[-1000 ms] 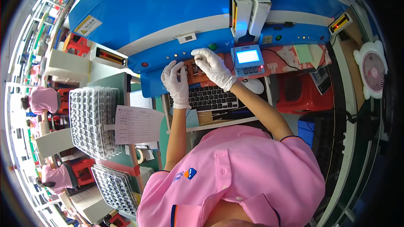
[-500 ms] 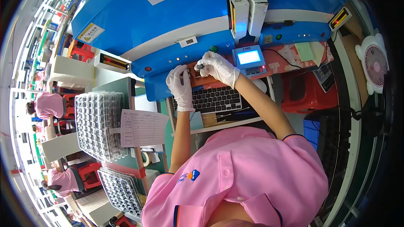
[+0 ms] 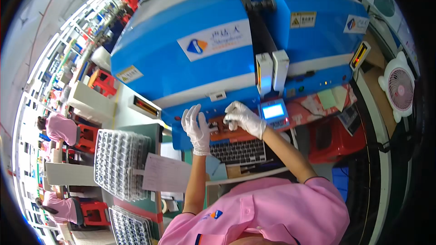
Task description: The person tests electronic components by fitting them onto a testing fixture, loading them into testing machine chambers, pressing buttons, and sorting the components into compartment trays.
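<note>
My left hand (image 3: 196,129), in a white glove, is raised at the left end of a brown-orange fixture (image 3: 221,132). Its fingers are stretched and apart, with nothing in them. A small shiny metal part (image 3: 212,127) sits on the fixture just right of that hand. My right hand (image 3: 245,120), gloved too, is over the fixture's right side with thumb and fingers pinched together. Between them shows a bit of a small dark metallic piece, mostly hidden and too small to name. Behind both hands stands the blue machine (image 3: 181,90).
Below the fixture lies a black keyboard (image 3: 240,152). A small lit screen (image 3: 274,111) is right of my right hand. Stacked clear trays (image 3: 120,163) and a paper sheet (image 3: 165,172) are at left. A fan (image 3: 399,86) stands far right; co-workers sit far left.
The view has tilted up, showing more of the machine. My left hand's fingers have straightened and lifted off the fixture's left end. My right hand stays pinched over the fixture.
</note>
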A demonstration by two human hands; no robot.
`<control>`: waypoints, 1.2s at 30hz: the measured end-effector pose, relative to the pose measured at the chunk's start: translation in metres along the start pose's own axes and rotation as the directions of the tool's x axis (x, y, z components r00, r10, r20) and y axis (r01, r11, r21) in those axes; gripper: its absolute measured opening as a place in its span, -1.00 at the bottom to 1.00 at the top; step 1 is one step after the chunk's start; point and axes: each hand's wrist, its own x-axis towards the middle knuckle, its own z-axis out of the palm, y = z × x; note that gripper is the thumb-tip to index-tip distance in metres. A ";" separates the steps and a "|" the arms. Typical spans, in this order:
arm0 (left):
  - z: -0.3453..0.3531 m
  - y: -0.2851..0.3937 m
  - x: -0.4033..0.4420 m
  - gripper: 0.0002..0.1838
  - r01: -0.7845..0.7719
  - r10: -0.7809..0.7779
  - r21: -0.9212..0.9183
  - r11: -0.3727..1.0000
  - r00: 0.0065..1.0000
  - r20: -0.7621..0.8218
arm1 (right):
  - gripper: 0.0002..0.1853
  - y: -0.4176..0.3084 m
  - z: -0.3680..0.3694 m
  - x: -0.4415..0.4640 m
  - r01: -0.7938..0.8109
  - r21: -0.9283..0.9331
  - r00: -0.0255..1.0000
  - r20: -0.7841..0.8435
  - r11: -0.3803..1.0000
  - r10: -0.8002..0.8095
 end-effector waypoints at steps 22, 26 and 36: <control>0.076 -0.065 0.144 -0.28 0.194 -0.366 0.477 0.857 0.881 0.300 | -0.89 -0.094 0.029 0.270 0.078 -0.916 0.716 -0.223 0.393 -0.662; 0.071 -0.062 0.145 -0.27 0.208 -0.380 0.444 0.872 0.858 0.345 | -0.72 -0.078 -0.002 0.312 0.046 -0.996 0.764 -0.010 0.071 -0.645; 0.064 -0.057 0.146 -0.35 0.252 -0.430 0.426 0.869 0.812 0.395 | -0.86 -0.091 0.016 0.293 0.175 -0.938 0.818 -0.030 0.299 -0.575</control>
